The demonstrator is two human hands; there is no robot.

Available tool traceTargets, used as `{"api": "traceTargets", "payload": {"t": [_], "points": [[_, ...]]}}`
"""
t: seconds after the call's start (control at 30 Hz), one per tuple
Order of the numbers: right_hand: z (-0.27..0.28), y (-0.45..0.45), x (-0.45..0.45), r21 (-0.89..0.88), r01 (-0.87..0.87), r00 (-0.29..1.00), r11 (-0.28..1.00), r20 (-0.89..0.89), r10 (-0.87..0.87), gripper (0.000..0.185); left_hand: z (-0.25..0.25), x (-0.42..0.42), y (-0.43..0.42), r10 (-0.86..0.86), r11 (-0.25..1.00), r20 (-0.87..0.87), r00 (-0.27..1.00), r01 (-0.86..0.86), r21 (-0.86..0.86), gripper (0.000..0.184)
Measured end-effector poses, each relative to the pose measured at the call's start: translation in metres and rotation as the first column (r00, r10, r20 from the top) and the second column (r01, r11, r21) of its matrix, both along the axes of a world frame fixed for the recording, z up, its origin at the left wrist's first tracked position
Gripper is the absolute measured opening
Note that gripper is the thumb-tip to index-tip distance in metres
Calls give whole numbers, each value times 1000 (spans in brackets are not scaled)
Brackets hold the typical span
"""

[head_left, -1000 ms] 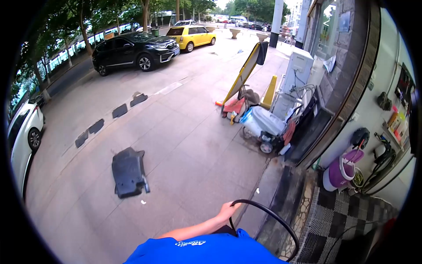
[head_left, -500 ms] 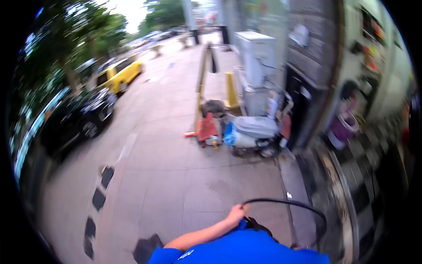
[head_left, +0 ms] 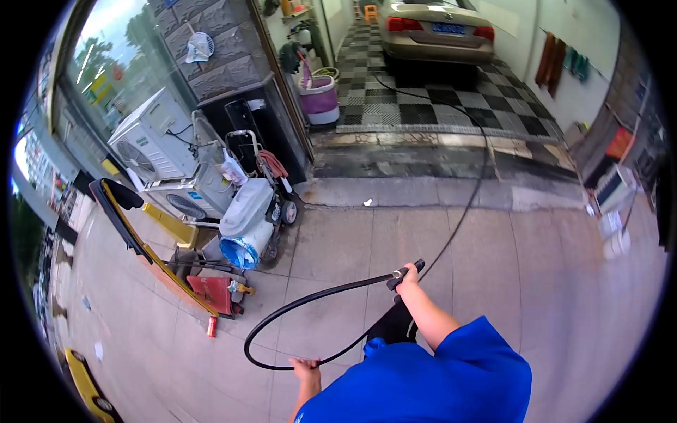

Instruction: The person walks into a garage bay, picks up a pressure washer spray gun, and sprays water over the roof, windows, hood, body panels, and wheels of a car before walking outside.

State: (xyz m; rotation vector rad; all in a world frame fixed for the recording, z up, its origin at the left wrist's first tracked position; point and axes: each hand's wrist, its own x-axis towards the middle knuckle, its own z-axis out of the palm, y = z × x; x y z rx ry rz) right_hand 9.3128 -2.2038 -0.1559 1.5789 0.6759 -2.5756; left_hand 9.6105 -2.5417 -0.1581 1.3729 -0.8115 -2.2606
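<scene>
My right hand [head_left: 408,276], out in front of my body, is closed around a dark handle-like fitting [head_left: 421,266] at the end of a thick black hose. From there the black hose [head_left: 310,298] bends left in a wide loop. My left hand [head_left: 306,368], low and to the left, has its fingers wrapped round the lower part of that loop. Past it, a black line [head_left: 451,236] runs under my right hand and on across the pavement into the garage. The fitting's exact kind is unclear.
A tan car [head_left: 437,46] stands inside on a checkered floor [head_left: 423,113] behind a low step [head_left: 423,162]. To the left are a wheeled grey-white machine [head_left: 248,215], air-conditioner units [head_left: 151,141], a yellow barrier arm [head_left: 166,264] and a red can [head_left: 212,327]. A purple bucket [head_left: 319,102] sits by the doorway.
My view has swung right from the street to the garage. The right hand, out of clear sight before, now shows gripping the fitting. My left hand still holds the hose, now lower.
</scene>
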Motion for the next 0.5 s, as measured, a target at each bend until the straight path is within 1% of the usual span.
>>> {"api": "traceTargets", "payload": {"t": [0.03,0.07,0.1,0.13,0.17,0.2,0.23,0.27,0.3,0.33,0.37,0.4,0.43,0.47,0.5], "points": [[-4,-9,36,29,14,1000,999,21,-14,15,4,38,-39,-32,998,7,999,32,-58,57],[-4,-22,61,53,28,999,998,29,-29,15,6,79,-89,-22,986,85,996,36,-164,56],[-21,-38,81,88,-50,995,995,94,42,14,4,134,-154,4,971,81,997,16,-239,60],[-44,-50,106,127,-143,979,982,163,121,13,18,162,-197,373,899,346,861,-242,-365,51],[-36,-71,137,56,-197,964,979,193,183,11,33,188,-220,483,840,426,765,-267,-473,50],[-5,-100,169,115,-317,924,941,260,280,9,59,203,-240,524,792,439,730,-227,-567,49],[13,-127,198,11,-355,901,935,270,339,8,82,207,-250,526,766,436,730,-183,-616,47],[-18,-157,226,-71,-384,871,921,304,386,12,95,211,-253,510,759,433,743,-154,-632,46],[-12,-188,259,-109,-490,806,865,323,497,13,108,214,-251,487,758,426,763,-127,-640,45],[-128,-214,288,-254,-557,735,790,292,612,14,116,212,-246,464,758,420,780,-104,-644,44],[-5,-242,317,-219,-654,663,724,295,688,19,120,213,-242,433,766,417,799,-82,-638,43],[-28,-266,340,-292,-789,486,541,241,840,26,126,215,-237,411,767,410,814,-66,-638,42],[-23,-293,360,-364,-748,454,556,330,827,27,131,217,-232,385,770,406,829,-46,-636,41],[30,-302,374,-421,-685,485,595,346,803,24,135,218,-226,351,774,406,844,-17,-632,40],[29,-315,391,-423,-726,464,542,280,840,21,138,220,-221,315,780,403,859,8,-626,39]]}}
